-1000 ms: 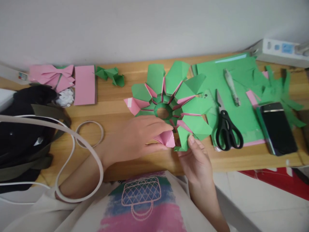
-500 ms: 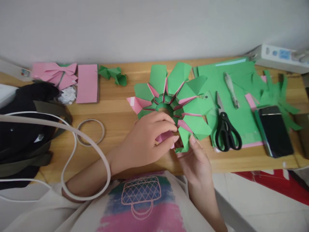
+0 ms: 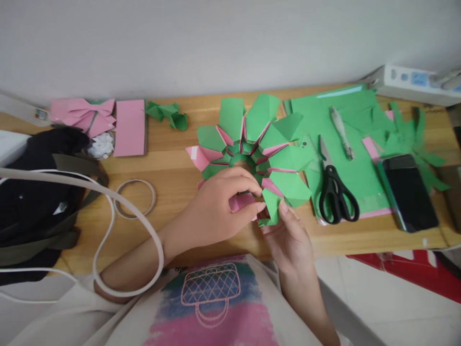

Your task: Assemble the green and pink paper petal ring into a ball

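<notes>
A ring of folded green and pink paper petals point(image 3: 290, 158) lies on the wooden table, open at its centre. My left hand point(image 3: 219, 204) reaches over the ring's near side, with thumb and fingertips curled at the paper; a pink piece point(image 3: 243, 202) shows beneath the fingers. My right hand point(image 3: 291, 235) pinches a green folded petal point(image 3: 271, 204) at the ring's near right edge, thumb on top and the other fingers mostly hidden below. The two hands' fingertips are close together. A pink flap with a white patch point(image 3: 200, 156) sticks out at the ring's left.
Black scissors point(image 3: 336, 194), a pen-like tool point(image 3: 342, 132), green sheets point(image 3: 363, 180) and a phone point(image 3: 409, 192) lie right. Pink paper point(image 3: 130, 127), a tape ring point(image 3: 153, 197) and a black bag point(image 3: 39, 192) are left. A white cable point(image 3: 158, 235) crosses my left forearm.
The ring and the items on the right appear shifted slightly left in the view. Both hands keep nearly the same hold on the paper.
</notes>
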`<act>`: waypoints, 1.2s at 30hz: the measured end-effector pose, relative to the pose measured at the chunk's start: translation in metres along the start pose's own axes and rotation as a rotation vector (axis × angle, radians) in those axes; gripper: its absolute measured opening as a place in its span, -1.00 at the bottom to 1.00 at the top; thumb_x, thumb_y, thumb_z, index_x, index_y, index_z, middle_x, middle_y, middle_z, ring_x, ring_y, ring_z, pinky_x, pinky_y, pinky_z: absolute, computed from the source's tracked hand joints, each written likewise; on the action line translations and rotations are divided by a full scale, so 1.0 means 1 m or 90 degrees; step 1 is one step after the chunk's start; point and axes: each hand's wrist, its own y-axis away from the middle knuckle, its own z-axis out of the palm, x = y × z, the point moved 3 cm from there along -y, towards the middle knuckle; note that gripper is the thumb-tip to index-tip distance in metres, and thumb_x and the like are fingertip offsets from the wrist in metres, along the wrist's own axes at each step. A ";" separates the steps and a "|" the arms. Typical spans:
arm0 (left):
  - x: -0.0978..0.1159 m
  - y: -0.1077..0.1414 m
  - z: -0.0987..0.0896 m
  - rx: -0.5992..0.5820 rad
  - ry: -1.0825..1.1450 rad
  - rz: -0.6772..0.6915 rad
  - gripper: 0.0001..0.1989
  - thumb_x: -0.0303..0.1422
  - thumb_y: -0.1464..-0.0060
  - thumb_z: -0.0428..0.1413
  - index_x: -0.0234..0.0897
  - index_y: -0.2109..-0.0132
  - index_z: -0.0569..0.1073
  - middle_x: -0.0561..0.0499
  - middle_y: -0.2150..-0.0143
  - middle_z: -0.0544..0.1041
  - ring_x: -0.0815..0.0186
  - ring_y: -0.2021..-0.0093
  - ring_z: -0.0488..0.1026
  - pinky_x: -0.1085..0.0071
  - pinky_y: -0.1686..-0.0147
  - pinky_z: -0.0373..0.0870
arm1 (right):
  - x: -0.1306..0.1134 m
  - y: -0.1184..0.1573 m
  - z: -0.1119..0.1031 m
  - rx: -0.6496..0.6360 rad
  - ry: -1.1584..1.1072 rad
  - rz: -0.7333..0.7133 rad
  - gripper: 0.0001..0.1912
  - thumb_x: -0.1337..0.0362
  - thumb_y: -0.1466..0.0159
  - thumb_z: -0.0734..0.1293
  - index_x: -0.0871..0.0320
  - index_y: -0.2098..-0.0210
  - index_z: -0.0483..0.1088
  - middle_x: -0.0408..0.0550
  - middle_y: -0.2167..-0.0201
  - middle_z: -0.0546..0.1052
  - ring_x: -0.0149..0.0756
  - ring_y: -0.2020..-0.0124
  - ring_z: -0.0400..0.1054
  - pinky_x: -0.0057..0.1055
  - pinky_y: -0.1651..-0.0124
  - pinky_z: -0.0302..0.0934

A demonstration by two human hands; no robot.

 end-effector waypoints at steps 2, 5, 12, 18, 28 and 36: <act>0.000 -0.001 0.000 0.000 0.006 0.000 -0.94 -0.49 -0.08 0.18 -0.32 0.26 0.54 -0.02 0.19 0.55 0.34 0.18 0.49 0.37 0.08 0.45 | 0.000 0.000 0.000 -0.004 0.005 -0.008 -0.90 0.14 -0.12 0.51 -0.05 0.37 0.57 -0.31 0.38 0.63 -0.45 0.35 0.48 -0.48 0.24 0.36; 0.000 -0.002 0.001 -0.001 0.007 -0.001 -0.94 -0.49 -0.07 0.18 -0.31 0.26 0.54 -0.02 0.19 0.55 0.34 0.18 0.49 0.37 0.09 0.46 | 0.000 0.000 0.002 0.010 -0.006 -0.005 -0.88 0.14 -0.09 0.53 -0.03 0.42 0.56 -0.31 0.38 0.63 -0.48 0.37 0.47 -0.53 0.26 0.36; -0.001 -0.001 0.000 -0.010 0.016 -0.009 -0.94 -0.50 -0.06 0.18 -0.31 0.27 0.52 -0.01 0.19 0.55 0.35 0.18 0.48 0.38 0.11 0.45 | 0.000 0.000 0.003 0.042 -0.028 0.014 -0.84 0.15 -0.01 0.57 0.00 0.46 0.56 -0.31 0.44 0.61 -0.51 0.41 0.45 -0.58 0.32 0.34; 0.000 -0.001 0.001 -0.010 0.011 -0.015 -0.93 -0.52 -0.06 0.17 -0.34 0.27 0.54 -0.01 0.21 0.54 0.37 0.19 0.47 0.41 0.10 0.41 | 0.001 0.000 -0.003 0.019 -0.003 0.010 -0.86 0.13 -0.07 0.54 -0.03 0.41 0.57 -0.31 0.42 0.62 -0.47 0.39 0.45 -0.50 0.29 0.33; -0.003 -0.005 0.001 -0.028 -0.009 -0.058 -0.91 -0.54 -0.02 0.13 -0.27 0.36 0.48 0.05 0.29 0.52 0.33 0.23 0.45 0.38 0.19 0.36 | 0.003 -0.003 0.002 0.006 0.005 0.004 -0.88 0.14 -0.07 0.53 -0.01 0.42 0.58 -0.25 0.36 0.65 -0.39 0.30 0.49 -0.39 0.08 0.34; 0.002 -0.005 0.004 -0.011 -0.097 -0.016 -0.95 -0.50 -0.04 0.12 -0.31 0.35 0.47 -0.01 0.23 0.51 0.29 0.20 0.45 0.32 0.16 0.35 | 0.005 -0.002 -0.001 0.013 0.016 -0.002 -0.84 0.13 -0.01 0.57 -0.01 0.44 0.59 -0.22 0.38 0.65 -0.35 0.31 0.50 -0.30 0.01 0.36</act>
